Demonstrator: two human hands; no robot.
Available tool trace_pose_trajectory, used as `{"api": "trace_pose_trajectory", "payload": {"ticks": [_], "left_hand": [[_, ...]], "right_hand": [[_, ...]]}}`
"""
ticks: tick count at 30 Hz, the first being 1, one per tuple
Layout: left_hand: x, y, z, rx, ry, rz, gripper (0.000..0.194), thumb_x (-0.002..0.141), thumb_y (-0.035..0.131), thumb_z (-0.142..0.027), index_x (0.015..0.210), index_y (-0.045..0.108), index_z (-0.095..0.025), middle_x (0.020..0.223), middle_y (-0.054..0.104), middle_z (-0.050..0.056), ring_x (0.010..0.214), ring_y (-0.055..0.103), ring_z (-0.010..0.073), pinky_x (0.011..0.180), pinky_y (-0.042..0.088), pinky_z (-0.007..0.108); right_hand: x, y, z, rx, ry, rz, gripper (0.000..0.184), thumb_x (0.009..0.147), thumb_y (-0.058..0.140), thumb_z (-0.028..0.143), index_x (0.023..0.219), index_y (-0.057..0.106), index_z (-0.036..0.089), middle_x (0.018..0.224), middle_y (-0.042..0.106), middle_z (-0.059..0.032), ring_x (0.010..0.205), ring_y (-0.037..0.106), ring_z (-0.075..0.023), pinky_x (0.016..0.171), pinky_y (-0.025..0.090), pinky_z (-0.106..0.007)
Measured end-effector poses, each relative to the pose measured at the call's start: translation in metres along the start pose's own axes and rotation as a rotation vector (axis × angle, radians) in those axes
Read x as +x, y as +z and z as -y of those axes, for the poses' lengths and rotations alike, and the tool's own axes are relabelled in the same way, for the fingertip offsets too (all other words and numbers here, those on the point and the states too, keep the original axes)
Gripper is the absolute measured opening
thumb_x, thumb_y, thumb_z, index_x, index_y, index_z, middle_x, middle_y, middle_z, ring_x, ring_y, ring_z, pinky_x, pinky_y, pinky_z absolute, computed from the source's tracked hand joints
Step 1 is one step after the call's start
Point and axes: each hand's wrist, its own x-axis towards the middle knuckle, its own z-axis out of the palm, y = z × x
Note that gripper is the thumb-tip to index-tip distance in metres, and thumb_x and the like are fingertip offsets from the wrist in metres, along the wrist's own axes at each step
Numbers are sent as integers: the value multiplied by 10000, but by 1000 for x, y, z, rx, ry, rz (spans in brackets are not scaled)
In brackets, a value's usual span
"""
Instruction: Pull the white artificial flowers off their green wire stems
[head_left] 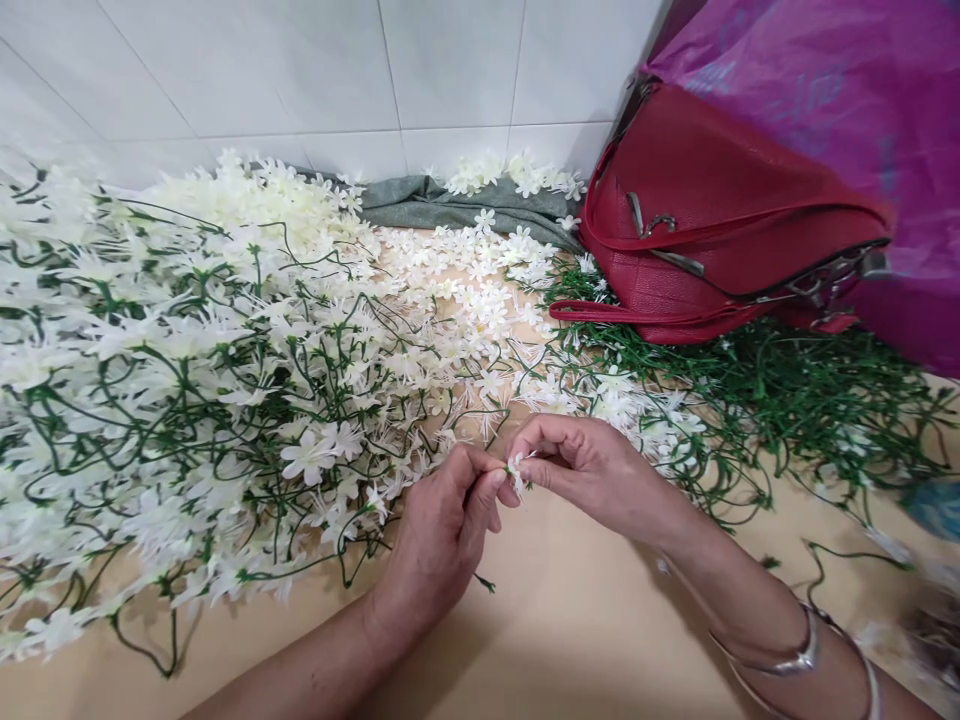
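My left hand (442, 525) is closed in a pinch on the thin green stem of an artificial flower; a dark green stem end (486, 583) pokes out below the palm. Thumb and forefinger of my right hand (581, 465) grip the small white flower head (517, 468) at the top of that stem. Both sets of fingertips nearly meet there, partly hiding the flower. Left of my hands spreads a large heap of white artificial flowers (225, 380) on curly green stems. Loose white petal pieces (472, 300) are scattered just beyond my hands.
Bare green stems (780, 390) lie piled at the right, under a red handbag (735, 190). Behind it hangs a purple plastic bag (862, 130). Grey cloth (450, 205) lies along the white tiled wall (450, 60). Everything rests on a tan tabletop (570, 620).
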Motion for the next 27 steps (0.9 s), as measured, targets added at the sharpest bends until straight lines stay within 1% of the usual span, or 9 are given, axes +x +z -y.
{"api": "trace_pose_trajectory", "payload": {"ticks": [8, 11, 13, 16, 18, 20, 22, 25, 27], "left_hand": [[0, 2, 2, -72, -28, 9, 228, 1070, 478, -311, 889, 573, -210, 732, 655, -17, 607, 602, 107, 609, 451, 228], [1, 2, 0, -132, 7, -28, 208, 1070, 480, -296, 902, 564, -208, 762, 642, -13, 633, 592, 106, 636, 452, 236], [0, 3, -2, -197, 7, -85, 187, 1074, 485, -314, 934, 557, -212, 776, 625, -18, 619, 567, 99, 622, 445, 233], [-4, 3, -5, -336, 11, -211, 143, 1078, 487, -325, 990, 531, -221, 803, 607, -25, 592, 540, 85, 597, 444, 219], [-7, 2, -6, -392, 30, -250, 112, 1081, 478, -307, 1014, 519, -227, 797, 596, -30, 583, 534, 82, 585, 445, 210], [-10, 1, -6, -366, 89, -215, 82, 1073, 487, -276, 1027, 533, -226, 785, 590, -28, 588, 538, 86, 583, 445, 207], [-12, -1, -6, -271, 196, -127, 53, 1046, 528, -236, 1015, 566, -217, 772, 596, -20, 602, 547, 96, 586, 440, 211], [-11, -1, -6, -96, 371, 33, 40, 988, 601, -195, 950, 608, -205, 734, 618, -11, 614, 549, 112, 615, 437, 230], [-9, 1, -6, -1, 408, 139, 40, 971, 624, -189, 933, 630, -202, 750, 654, 2, 648, 574, 125, 664, 453, 247]], "right_hand": [[4, 3, -1, 47, -17, 4, 93, 902, 647, 209, 809, 647, 198, 772, 673, -9, 735, 614, -157, 690, 448, -299], [2, 4, 5, 94, -36, -11, 88, 913, 668, 258, 852, 641, 201, 763, 680, -6, 726, 639, -161, 694, 471, -303], [0, 2, 12, 76, -65, -76, 89, 891, 706, 268, 906, 644, 205, 800, 690, -6, 741, 643, -161, 696, 478, -298], [-5, -5, 19, -123, -153, -154, 61, 882, 722, 227, 886, 663, 211, 846, 687, -10, 777, 628, -163, 725, 471, -296], [-7, -9, 19, -333, -237, -54, 81, 910, 703, 185, 837, 679, 212, 826, 677, -11, 785, 615, -168, 751, 460, -304], [-8, -10, 18, -528, -326, 97, 115, 931, 685, 141, 842, 697, 212, 831, 671, -16, 819, 607, -179, 777, 445, -318], [-8, -9, 16, -679, -395, 173, 150, 946, 659, 106, 845, 701, 209, 860, 667, -29, 863, 591, -194, 791, 425, -331], [-6, -8, 15, -826, -415, 156, 197, 967, 636, 110, 797, 684, 200, 863, 655, -42, 865, 563, -207, 789, 401, -345], [-5, -12, 13, -872, -392, 101, 203, 973, 628, 117, 790, 664, 196, 843, 647, -43, 851, 563, -212, 791, 400, -351]]}}
